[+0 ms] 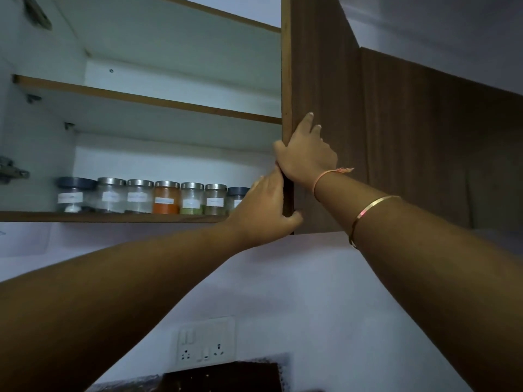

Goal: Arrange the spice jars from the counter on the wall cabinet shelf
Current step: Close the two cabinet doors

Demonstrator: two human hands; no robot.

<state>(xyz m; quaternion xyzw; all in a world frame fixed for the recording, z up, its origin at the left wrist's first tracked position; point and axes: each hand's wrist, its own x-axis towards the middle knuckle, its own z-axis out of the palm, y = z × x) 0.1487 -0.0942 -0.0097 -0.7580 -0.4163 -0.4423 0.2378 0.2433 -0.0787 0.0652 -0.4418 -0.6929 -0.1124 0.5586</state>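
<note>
Both forearms reached upward from below. Left hand (266,207) held the low edge of the cabinet door (319,80), its thumb hooked round the front. Just above, touching it, right hand (305,154) pinched the same edge, thumb inside and fingers flat outside. Seven spice jars (141,196) stood in one row on the lowest shelf (113,217), left of the hands.
</note>
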